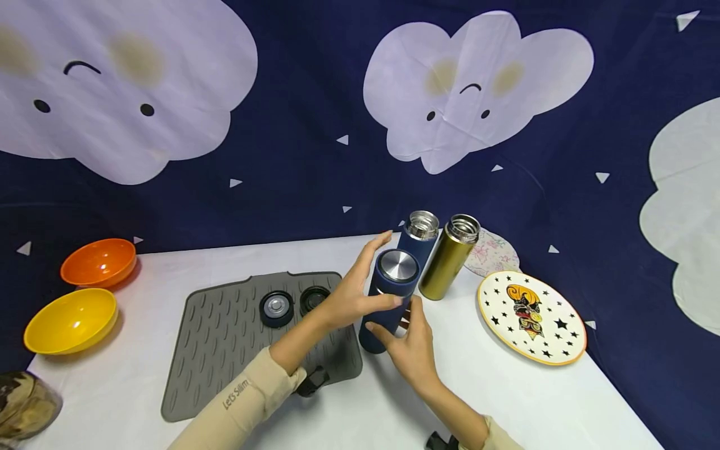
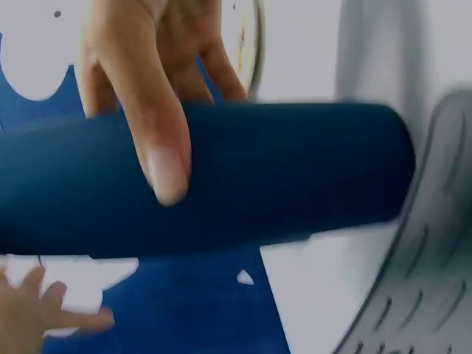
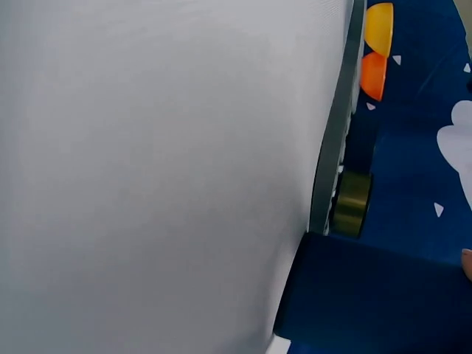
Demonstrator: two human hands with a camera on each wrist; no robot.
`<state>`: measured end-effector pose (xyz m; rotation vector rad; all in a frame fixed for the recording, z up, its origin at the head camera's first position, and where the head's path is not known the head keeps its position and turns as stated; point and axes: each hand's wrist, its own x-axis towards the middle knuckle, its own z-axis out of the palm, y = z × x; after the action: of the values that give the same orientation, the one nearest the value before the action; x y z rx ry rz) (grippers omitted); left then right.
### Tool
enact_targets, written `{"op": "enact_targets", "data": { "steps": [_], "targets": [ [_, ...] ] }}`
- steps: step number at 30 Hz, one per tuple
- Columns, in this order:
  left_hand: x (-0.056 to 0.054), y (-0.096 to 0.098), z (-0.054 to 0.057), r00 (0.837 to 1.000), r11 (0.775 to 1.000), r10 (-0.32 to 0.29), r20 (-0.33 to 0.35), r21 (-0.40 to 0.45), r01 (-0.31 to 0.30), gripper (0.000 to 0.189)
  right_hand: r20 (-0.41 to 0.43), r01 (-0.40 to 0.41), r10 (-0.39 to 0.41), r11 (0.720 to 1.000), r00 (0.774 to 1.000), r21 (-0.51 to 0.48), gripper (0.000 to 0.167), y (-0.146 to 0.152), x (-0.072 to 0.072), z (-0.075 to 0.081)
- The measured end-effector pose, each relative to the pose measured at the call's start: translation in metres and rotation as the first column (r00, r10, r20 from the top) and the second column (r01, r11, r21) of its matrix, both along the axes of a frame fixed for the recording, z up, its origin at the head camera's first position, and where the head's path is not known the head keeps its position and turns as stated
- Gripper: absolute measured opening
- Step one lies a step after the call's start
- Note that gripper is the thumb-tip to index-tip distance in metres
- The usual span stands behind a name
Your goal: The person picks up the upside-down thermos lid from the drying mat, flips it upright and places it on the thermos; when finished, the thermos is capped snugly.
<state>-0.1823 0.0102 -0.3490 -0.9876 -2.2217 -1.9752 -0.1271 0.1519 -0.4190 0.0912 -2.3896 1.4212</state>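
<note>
A dark blue thermos [image 1: 378,310] with a steel-topped lid [image 1: 399,265] stands near the mat's right edge, slightly tilted. My right hand [image 1: 412,350] grips its lower body, thumb in front and fingers round the far side. The left hand [image 1: 351,297] is spread beside the upper part, its thumb overlapping the bottle in the head view. In the left wrist view, the left hand [image 2: 44,313] shows fingers splayed apart from the thermos [image 2: 295,173], while the right thumb lies across it. Behind stand an uncapped blue thermos [image 1: 416,240] and an uncapped gold thermos [image 1: 449,259].
Two dark lids lie on the grey mat [image 1: 225,350], one upturned lid [image 1: 276,307] to the left. At left are an orange bowl [image 1: 99,264], a yellow bowl [image 1: 71,322] and a jar [image 1: 25,406]. A star-patterned plate [image 1: 554,325] and a floral disc [image 1: 494,253] lie right.
</note>
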Motion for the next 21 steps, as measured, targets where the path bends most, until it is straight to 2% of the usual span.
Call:
{"op": "enact_targets", "data": {
  "steps": [3,4,5,7,9,10,12,14,15,16,17,19,20,21],
  "targets": [
    [0.000,0.003,0.000,0.994,0.993,0.102,-0.049,-0.053,-0.105,0.099,-0.012,0.007,-0.007,1.000,1.000,0.008,0.064,0.000,0.000,-0.001],
    [-0.001,0.004,0.000,0.993,0.993,0.108,-0.056,-0.043,-0.110,0.097,-0.014,0.009,-0.009,1.000,1.000,0.011,0.063,0.000,0.000,-0.001],
    [-0.003,0.004,0.000,0.994,0.996,0.090,-0.057,-0.017,-0.091,0.092,-0.012,0.011,-0.011,1.000,1.000,0.011,0.064,0.000,0.000,-0.001],
    [-0.005,0.003,0.000,0.999,0.998,-0.006,-0.038,0.056,0.008,0.081,0.000,0.012,-0.012,1.000,1.000,0.005,0.064,0.000,0.000,-0.002],
    [-0.004,0.002,0.001,0.995,0.990,-0.098,0.013,0.102,0.096,0.087,0.006,0.008,-0.008,1.000,1.000,0.003,0.062,0.000,0.000,-0.002],
    [-0.004,0.002,0.001,0.994,0.991,-0.105,0.035,0.093,0.101,0.090,0.008,0.004,-0.004,1.000,1.000,0.008,0.062,0.000,0.000,-0.002],
    [-0.001,0.006,0.002,1.000,0.999,-0.025,0.011,0.025,0.024,0.095,-0.001,-0.004,0.004,1.000,1.000,0.013,0.061,0.001,0.000,-0.002],
    [0.001,0.011,0.002,0.996,0.996,0.085,-0.033,-0.032,-0.086,0.100,-0.011,-0.008,0.008,1.000,1.000,0.016,0.063,0.002,0.000,-0.001],
    [0.001,0.013,0.002,0.993,0.993,0.111,-0.043,-0.038,-0.112,0.097,-0.013,-0.008,0.009,1.000,1.000,0.019,0.063,0.002,0.000,-0.001],
    [0.000,0.014,0.002,0.994,0.995,0.101,-0.042,-0.014,-0.102,0.091,-0.014,-0.008,0.008,1.000,1.000,0.019,0.063,0.002,0.000,0.000],
    [-0.001,0.014,0.002,0.997,0.998,0.061,-0.040,0.029,-0.060,0.085,-0.011,-0.006,0.007,1.000,1.000,0.014,0.064,0.001,0.001,0.000],
    [-0.004,0.012,0.002,0.998,0.991,-0.065,-0.003,0.117,0.065,0.083,0.003,-0.008,0.008,1.000,1.000,0.006,0.065,0.001,0.001,0.001],
    [-0.005,0.011,0.002,0.993,0.985,-0.111,0.026,0.135,0.106,0.085,0.007,-0.012,0.012,1.000,1.000,0.007,0.064,0.001,0.001,0.001],
    [-0.005,0.010,0.002,0.993,0.986,-0.109,0.043,0.132,0.102,0.085,0.011,-0.016,0.016,1.000,1.000,0.006,0.063,0.001,0.001,0.000]
  ]
}}
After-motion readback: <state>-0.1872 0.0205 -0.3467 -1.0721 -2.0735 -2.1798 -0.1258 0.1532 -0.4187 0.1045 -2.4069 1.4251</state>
